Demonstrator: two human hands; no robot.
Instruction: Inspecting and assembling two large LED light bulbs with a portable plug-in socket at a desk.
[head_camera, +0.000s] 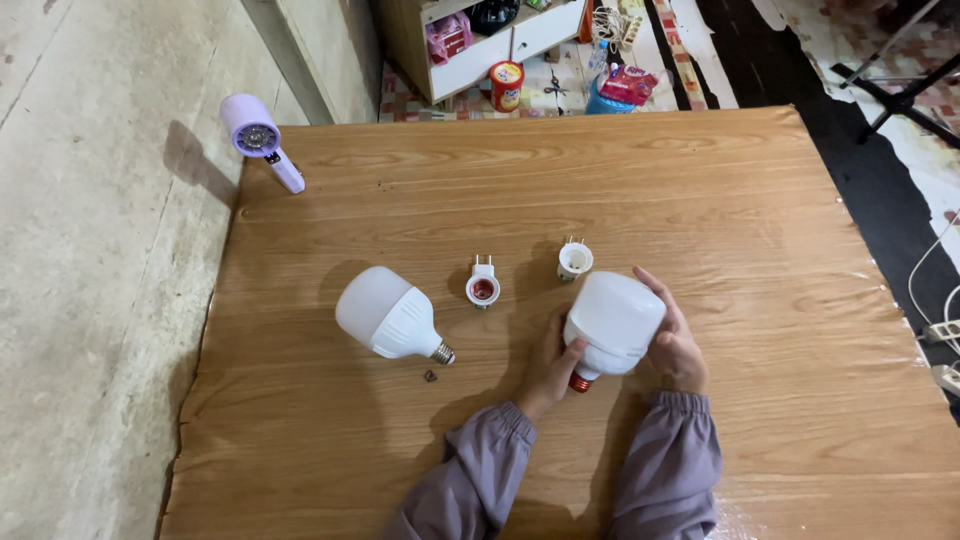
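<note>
Both my hands hold a large white bulb (615, 318) with a reddish screw base, just above the wooden table (700, 200). My left hand (551, 365) grips its lower left side near the base. My right hand (672, 340) cups its right side. A second white bulb (385, 315) with a silver base lies on its side to the left. Two white plug-in lamp sockets stand beyond the bulbs: one with a red inside (482, 286), one with a white inside (574, 260) close to the held bulb.
A lilac hair dryer (258, 137) rests at the table's far left corner. A tiny dark piece (430, 376) lies near the left bulb's base. Beyond the table stand a shelf unit, a red canister (506, 85) and packets. A power strip (945, 330) lies at right.
</note>
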